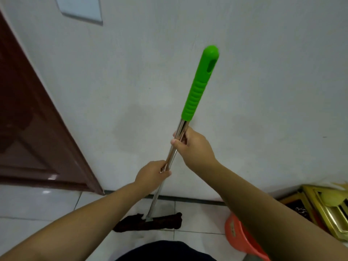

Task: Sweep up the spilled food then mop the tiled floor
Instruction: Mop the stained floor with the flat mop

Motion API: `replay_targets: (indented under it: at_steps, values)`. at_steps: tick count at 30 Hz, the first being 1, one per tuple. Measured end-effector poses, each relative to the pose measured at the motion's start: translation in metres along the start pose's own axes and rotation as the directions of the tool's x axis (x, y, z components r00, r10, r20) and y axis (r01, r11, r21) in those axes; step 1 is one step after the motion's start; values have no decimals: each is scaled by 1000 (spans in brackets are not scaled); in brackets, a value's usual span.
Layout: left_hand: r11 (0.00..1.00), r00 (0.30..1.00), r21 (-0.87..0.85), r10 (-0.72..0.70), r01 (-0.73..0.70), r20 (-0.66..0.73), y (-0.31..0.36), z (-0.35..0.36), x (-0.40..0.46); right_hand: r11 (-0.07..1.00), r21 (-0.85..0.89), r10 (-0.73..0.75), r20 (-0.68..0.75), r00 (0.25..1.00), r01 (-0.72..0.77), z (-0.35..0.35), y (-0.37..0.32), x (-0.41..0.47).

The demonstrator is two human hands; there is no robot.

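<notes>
Both hands, left hand below right hand, gripped the mop pole; its dark head lay crosswise near the wall, pole leaning up-right, an orange, probably plastic bucket close right.

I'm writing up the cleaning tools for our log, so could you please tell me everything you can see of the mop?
The mop has a shiny, metal-looking shaft, a bright green ribbed plastic grip with a hanging slot at the top, and a flat dark brown cloth head. It stands tilted, top leaning right, its head lying on the white tiled floor near the wall. The right hand and, lower, the left hand grasp the bare shaft below the grip.
</notes>
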State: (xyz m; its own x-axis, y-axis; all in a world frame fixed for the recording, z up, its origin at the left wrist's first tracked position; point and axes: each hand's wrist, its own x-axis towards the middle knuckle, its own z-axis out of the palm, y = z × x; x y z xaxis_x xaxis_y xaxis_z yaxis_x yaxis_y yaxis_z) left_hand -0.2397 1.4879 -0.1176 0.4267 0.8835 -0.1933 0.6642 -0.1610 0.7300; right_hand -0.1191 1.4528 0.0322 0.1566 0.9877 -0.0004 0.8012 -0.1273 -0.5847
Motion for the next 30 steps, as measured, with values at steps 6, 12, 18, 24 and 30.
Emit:
replay_targets:
  at_steps: [6, 12, 18, 24, 30]
  values:
    - [993, 993, 100, -78, 70, 88, -36, 0, 37, 996, -56, 66, 37, 997, -64, 48, 3, 31]
    - [995, 995, 82, -65, 59, 72, -42, -6, 71, 992, -48, 120, -15, 993, -121, 59, 5, 68]
    - [997, 996, 15, -82, 82, 43, -49, -12, 95, 987, -9, 160, -53, 986, -161, 74, 2, 99]
    - [995, 993, 55, -90, 85, 82, -52, -18, 107, 984, -13, 177, -64, 982, -178, 85, -2, 115]
    - [993, 993, -18, -119, 119, 22, -57, -10, 103, 981, 35, 190, -59, 980, -189, 89, 11, 113]
